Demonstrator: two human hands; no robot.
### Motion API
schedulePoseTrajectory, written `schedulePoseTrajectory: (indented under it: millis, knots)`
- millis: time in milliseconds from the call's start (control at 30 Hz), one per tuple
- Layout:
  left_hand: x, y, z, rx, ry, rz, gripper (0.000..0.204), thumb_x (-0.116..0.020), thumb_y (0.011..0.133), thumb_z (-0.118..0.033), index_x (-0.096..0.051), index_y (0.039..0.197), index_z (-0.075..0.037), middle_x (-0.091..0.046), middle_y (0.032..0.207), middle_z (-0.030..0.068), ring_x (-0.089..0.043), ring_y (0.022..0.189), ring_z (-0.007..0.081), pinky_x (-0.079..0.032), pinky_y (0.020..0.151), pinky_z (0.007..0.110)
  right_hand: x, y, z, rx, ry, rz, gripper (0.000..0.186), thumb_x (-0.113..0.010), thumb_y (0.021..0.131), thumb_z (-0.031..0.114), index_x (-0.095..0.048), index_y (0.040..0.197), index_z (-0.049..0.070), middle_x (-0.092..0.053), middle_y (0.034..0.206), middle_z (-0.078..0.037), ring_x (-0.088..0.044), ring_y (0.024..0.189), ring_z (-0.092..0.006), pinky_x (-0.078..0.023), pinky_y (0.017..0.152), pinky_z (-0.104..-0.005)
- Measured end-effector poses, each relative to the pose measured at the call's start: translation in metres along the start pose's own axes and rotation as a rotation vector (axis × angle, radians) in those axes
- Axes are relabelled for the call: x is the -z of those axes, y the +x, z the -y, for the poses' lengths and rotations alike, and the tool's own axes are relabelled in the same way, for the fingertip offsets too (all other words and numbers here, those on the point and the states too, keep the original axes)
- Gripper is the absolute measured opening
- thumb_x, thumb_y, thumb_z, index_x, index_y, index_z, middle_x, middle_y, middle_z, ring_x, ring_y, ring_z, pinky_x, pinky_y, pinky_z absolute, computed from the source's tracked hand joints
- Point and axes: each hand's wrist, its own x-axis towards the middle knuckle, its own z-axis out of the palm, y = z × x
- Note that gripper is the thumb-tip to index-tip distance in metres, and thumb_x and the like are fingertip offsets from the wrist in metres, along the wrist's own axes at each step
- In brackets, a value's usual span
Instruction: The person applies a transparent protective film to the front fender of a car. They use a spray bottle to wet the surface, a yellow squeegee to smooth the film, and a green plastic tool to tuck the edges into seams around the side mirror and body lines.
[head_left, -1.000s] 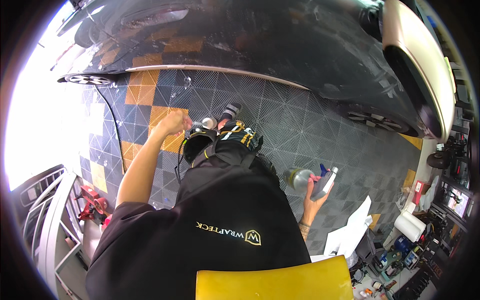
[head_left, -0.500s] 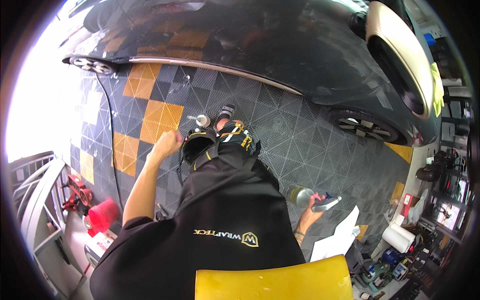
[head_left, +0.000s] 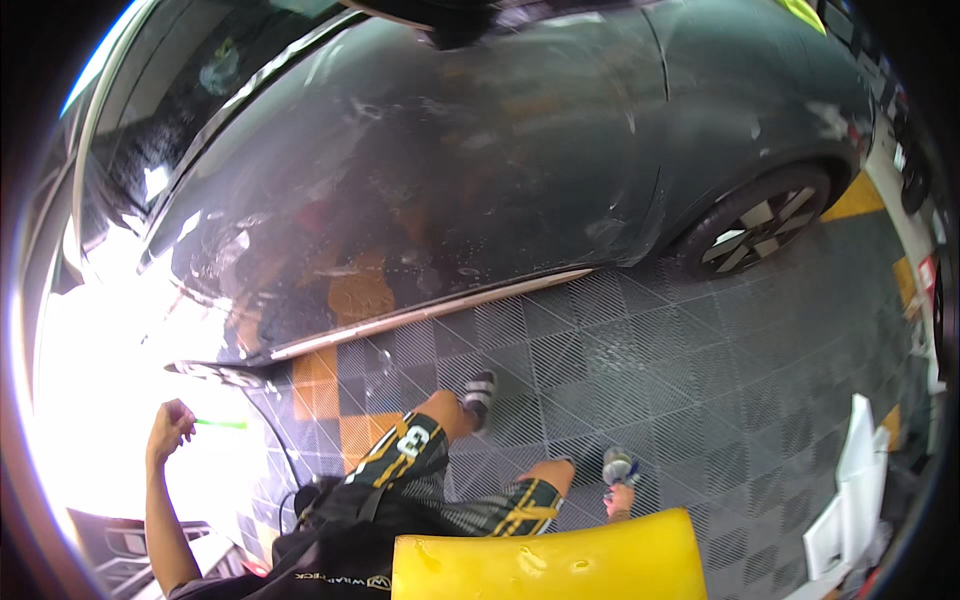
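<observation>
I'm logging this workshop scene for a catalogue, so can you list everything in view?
car: one, dark grey, wet side panel, across the top
car wheel: one, black, upper right
floor tiles: grey grid with some orange, below the car
green stick: one, in the left hand
spray bottle: one, clear, in the right hand
white sheets: pile, far right
cap brim: yellow, bottom edge
shoe: one, grey
left hand: raised, lower left
right hand: low, centre

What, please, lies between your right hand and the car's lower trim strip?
In the head view, only bare grey floor tiles lie between the right hand and the trim strip.
</observation>
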Motion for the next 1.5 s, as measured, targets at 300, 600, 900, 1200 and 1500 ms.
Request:
schedulePoseTrajectory:
  millis: [300,600,900,1200,1500]
  knots:
    - [-0.129,-0.001,-0.190,-0.452,-0.081,0.232,0.019,-0.063,0.089,-0.015,-0.067,0.084,0.003,-0.062,0.071,0.0039,-0.057,0.062,0.0108,-0.048,0.057,0.026,-0.039,0.065,-0.040,0.218,-0.423,-0.390,0.052,-0.066,0.072,0.002,-0.050,0.120,-0.006,-0.063,0.097,-0.017,-0.063,0.076,-0.0300,-0.052,0.064,-0.0402]
    - [-0.161,0.032,-0.398,-1.578,-0.424,0.773,0.009,-0.067,0.085,-0.008,-0.066,0.088,0.000,-0.063,0.077,0.0098,-0.065,0.067,0.0211,-0.050,0.058,0.034,-0.323,-0.448,0.280,0.315,-0.046,1.337,0.039,-0.042,0.104,0.028,-0.060,0.108,-0.006,-0.066,0.079,-0.013,-0.062,0.063,-0.0152,-0.050,0.059,-0.0232]
    - [0.058,0.194,-0.581,-2.087,0.201,-0.174,0.032,-0.075,0.074,-0.010,-0.065,0.104,-0.007,-0.058,0.105,0.0096,-0.052,0.106,0.0293,-0.043,0.088,0.042,-0.462,-0.516,0.388,0.724,-0.141,0.718,0.025,-0.046,0.100,0.013,-0.056,0.119,0.001,-0.061,0.081,-0.004,-0.059,0.069,-0.0102,-0.051,0.066,-0.0236]
    - [0.040,0.213,-0.683,-2.430,0.651,-0.380,0.059,-0.079,0.062,-0.053,-0.062,0.099,-0.010,-0.056,0.106,0.0049,-0.047,0.107,0.0258,-0.039,0.077,0.043,-0.553,-0.541,0.415,0.928,-0.004,0.267,0.027,-0.050,0.098,0.015,-0.055,0.122,0.002,-0.048,0.073,0.003,-0.042,0.057,-0.0054,-0.037,0.054,-0.0201]
    - [0.029,0.220,-0.681,-2.311,0.517,-0.280,0.063,-0.083,0.055,-0.025,-0.051,0.105,-0.003,-0.057,0.104,0.0095,-0.050,0.112,0.0288,-0.039,0.088,0.045,-0.584,-0.535,0.435,1.199,-0.240,-0.217,0.017,-0.051,0.095,0.012,-0.063,0.097,-0.001,-0.054,0.063,-0.002,-0.049,0.054,-0.0071,-0.039,0.048,-0.0264]
